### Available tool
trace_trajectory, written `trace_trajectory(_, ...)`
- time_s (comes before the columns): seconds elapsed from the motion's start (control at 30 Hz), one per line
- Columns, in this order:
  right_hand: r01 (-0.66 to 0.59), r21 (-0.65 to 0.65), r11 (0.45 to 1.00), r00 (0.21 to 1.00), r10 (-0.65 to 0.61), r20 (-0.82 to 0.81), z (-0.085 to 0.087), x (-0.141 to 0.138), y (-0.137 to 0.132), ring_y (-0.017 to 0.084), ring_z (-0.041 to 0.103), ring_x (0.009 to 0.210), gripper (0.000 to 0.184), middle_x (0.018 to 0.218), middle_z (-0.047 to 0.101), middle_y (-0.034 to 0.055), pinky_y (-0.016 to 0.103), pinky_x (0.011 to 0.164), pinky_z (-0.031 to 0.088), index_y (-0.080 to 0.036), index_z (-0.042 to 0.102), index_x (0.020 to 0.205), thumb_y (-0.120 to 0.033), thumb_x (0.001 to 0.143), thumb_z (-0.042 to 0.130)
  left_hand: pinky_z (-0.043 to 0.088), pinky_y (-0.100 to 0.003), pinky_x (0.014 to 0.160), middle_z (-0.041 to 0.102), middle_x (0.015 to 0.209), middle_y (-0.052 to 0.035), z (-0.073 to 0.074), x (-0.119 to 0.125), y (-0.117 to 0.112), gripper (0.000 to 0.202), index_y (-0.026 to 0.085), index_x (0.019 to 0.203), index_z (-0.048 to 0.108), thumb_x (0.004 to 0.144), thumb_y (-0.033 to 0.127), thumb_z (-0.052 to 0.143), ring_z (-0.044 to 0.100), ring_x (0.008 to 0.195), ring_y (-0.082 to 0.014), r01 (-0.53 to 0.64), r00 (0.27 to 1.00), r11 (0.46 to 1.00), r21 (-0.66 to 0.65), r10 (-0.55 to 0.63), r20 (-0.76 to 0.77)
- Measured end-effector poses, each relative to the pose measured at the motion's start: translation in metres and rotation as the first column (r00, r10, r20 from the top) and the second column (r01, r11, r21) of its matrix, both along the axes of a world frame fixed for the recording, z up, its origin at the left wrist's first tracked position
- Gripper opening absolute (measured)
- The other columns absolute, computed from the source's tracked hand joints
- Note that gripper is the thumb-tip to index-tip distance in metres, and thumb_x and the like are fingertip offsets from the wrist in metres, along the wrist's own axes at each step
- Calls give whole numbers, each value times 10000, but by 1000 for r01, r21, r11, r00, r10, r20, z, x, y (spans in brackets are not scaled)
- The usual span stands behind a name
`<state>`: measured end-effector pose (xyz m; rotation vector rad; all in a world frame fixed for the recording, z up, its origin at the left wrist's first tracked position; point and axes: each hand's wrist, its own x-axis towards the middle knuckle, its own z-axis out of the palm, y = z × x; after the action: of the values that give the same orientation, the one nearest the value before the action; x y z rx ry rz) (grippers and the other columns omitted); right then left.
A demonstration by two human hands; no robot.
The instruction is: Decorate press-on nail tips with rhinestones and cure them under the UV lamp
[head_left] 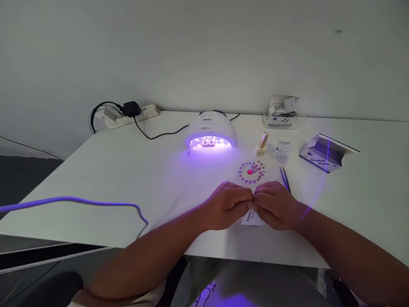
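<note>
My left hand (228,204) and my right hand (276,204) meet near the table's front edge, fingertips pinched together. Whatever sits between the fingertips is too small or too hidden to name. Just below them shows a white alcohol pad packet (252,218), its upper part covered by my hands; whether they touch it I cannot tell. Beyond my hands lies a ring of small, shiny nail decorations (251,172) with a pink spot inside. Dark tweezers (285,178) lie right behind my right hand. A gold-capped polish bottle (262,145) stands farther back.
A white nail lamp (211,125) glows purple at the back, its cable running to a power strip (134,117). Flat packets (281,150) lie beside the bottle. An opened Alcohol Pads box (327,154) is at right; a filled container (281,115) stands behind. A cable (79,201) crosses the left.
</note>
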<state>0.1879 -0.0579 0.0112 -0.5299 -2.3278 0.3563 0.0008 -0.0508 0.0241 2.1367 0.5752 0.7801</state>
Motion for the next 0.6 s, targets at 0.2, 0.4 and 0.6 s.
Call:
trace_trajectory(0.2,-29,160,987,999,34,-30,2,-2,0,118,452,525,146,587,537,-13,245,537,410,-216,428,757,-103,849,416,295,-196,472,403,503,53,1,2,-3,229,173,595,421,820,136,445,373,464,-70,3,997,992,-128,7,77)
trace_trajectory(0.4,-33,278,960,998,46,-38,3,-2,1,135,446,541,159,578,520,-4,263,557,459,-217,438,754,-82,838,444,292,-203,472,395,525,52,-3,2,-6,220,167,599,434,813,121,459,359,477,-66,6,992,980,-197,18,122)
trace_trajectory(0.6,-69,171,983,992,86,-93,3,-3,4,122,427,537,165,585,492,-15,257,552,427,-217,416,745,-77,829,441,261,-213,468,366,532,52,-2,2,-4,222,154,593,459,814,164,476,305,482,-62,30,984,930,-367,38,176)
